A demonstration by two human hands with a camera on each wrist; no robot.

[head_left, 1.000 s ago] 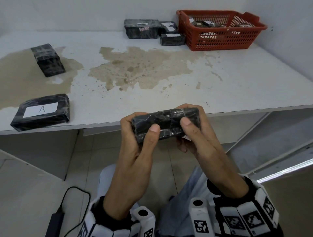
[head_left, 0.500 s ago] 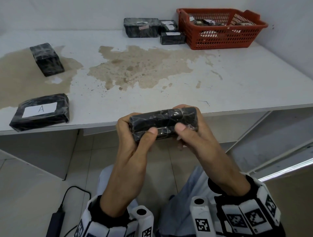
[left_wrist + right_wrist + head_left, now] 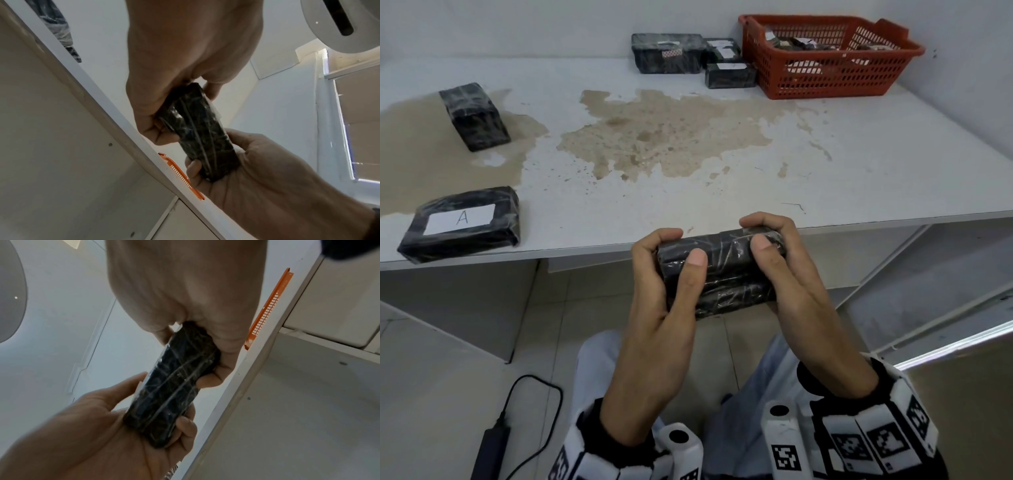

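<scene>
A black parcel (image 3: 726, 274) wrapped in clear tape is held in the air just in front of the table's front edge. My left hand (image 3: 684, 246) grips its left end, thumb on top and fingers curled round the far side. My right hand (image 3: 759, 234) grips the right end in the same way. The left wrist view shows the parcel (image 3: 205, 146) from below, between my left hand (image 3: 185, 113) and my right hand (image 3: 246, 178). From the right wrist, the parcel (image 3: 174, 394) runs between my right hand (image 3: 186, 356) and my left hand (image 3: 102, 426).
The white table (image 3: 859, 171) has a wide brown stain (image 3: 664, 137). A red basket (image 3: 832, 58) with parcels stands at the back right, more black parcels (image 3: 667, 53) beside it. A parcel labelled A (image 3: 462, 222) and another (image 3: 474, 116) lie left. A cable (image 3: 493, 445) lies on the floor.
The parcel has rolled a little in both hands, so more of its broad face shows. Both thumbs have shifted on it. Nothing on the table has moved.
</scene>
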